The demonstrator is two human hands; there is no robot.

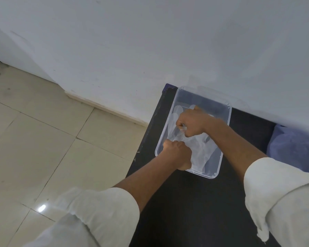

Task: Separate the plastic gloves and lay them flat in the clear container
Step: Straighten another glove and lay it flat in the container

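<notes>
Both fists, left hand (177,154) and right hand (191,123), pinch filmy, crumpled plastic gloves (198,150) inside clear container (225,139).

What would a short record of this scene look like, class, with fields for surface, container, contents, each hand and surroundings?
surface: black table against a white wall
container: clear container, open, on the table
contents: thin plastic gloves, crumpled, inside it
left hand: left hand fisted at the near rim, pinching glove film
right hand: right hand closed on glove film further in
surroundings: blue bundle to the right; tiled floor to the left
</notes>
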